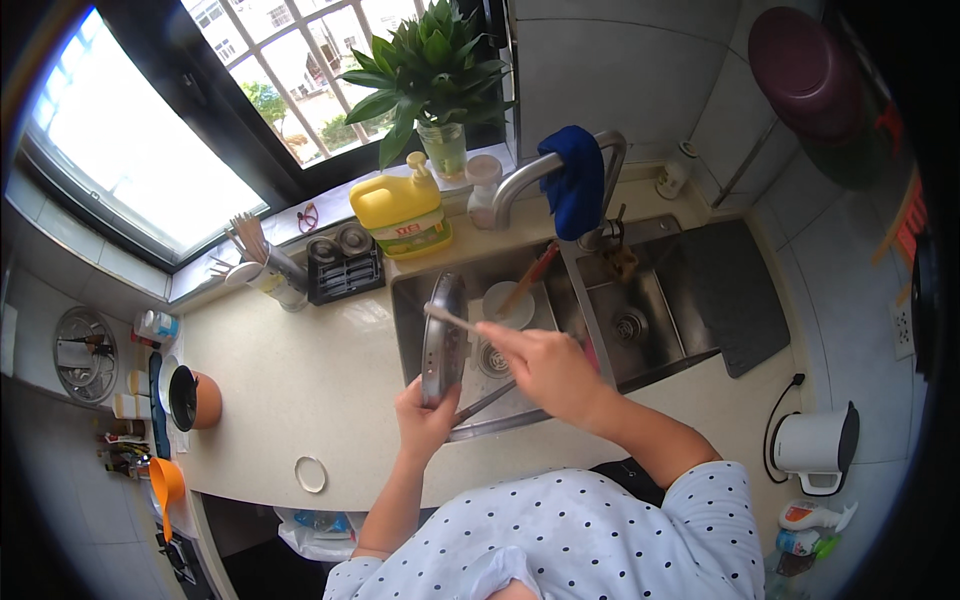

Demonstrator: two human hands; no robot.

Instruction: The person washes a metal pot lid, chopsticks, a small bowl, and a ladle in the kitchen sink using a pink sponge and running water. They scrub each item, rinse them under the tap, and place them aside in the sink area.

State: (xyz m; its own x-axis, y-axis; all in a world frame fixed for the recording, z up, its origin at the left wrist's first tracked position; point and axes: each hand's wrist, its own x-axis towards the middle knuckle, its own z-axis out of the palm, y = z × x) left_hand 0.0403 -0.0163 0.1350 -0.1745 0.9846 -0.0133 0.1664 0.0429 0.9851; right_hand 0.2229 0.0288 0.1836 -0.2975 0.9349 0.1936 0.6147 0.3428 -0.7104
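Cookware (pixel 443 350) above sink (pixel 588 315), bowl (pixel 496 298) in sink, faucet (pixel 521 180) behind, kettle (pixel 808 443) right

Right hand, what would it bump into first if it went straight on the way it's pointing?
Probably the round metal item in the left hand; the stick in the right hand overlaps it in view, though depth is unclear.

A white top (pixel 590 530), scattered with small dark dots, has short sleeves (pixel 712 500) and bunched fabric (pixel 497 572) at its near edge. Left hand (pixel 425 420), right hand (pixel 550 370) and forearms (pixel 660 435) are bare.
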